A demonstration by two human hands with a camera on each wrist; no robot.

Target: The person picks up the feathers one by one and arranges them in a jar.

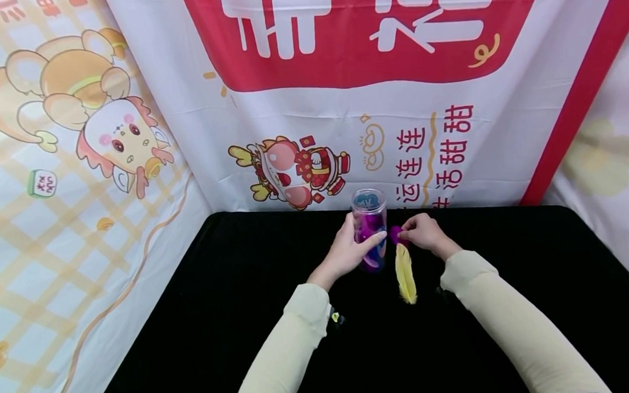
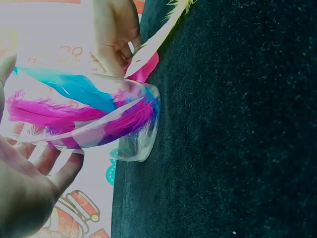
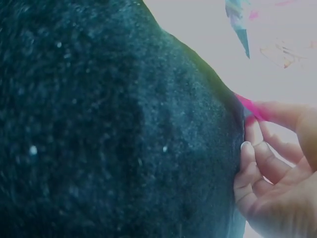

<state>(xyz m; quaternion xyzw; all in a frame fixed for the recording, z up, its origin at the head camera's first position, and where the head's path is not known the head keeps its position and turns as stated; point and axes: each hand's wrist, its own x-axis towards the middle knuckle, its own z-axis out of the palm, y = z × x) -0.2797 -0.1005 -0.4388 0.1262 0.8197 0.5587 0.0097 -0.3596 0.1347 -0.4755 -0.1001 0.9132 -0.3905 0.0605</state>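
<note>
A clear cylindrical container (image 1: 369, 202) stands upright near the back of the table, and my left hand (image 1: 345, 249) grips its side. Through its wall show feathers: a blue feather (image 2: 74, 89) and a magenta feather (image 2: 54, 114) among them. Just right of the container, my right hand (image 1: 428, 234) pinches a magenta feather (image 3: 250, 106) between thumb and fingers, low over the table. A yellow feather (image 1: 405, 275) extends from beside the right fingertips toward me. In the left wrist view its pale base overlaps the magenta feather.
Black cloth (image 1: 237, 342) covers the table. Behind the table hangs a printed white and red banner (image 1: 297, 112), close to the container. Another patterned sheet (image 1: 76, 237) hangs along the left side.
</note>
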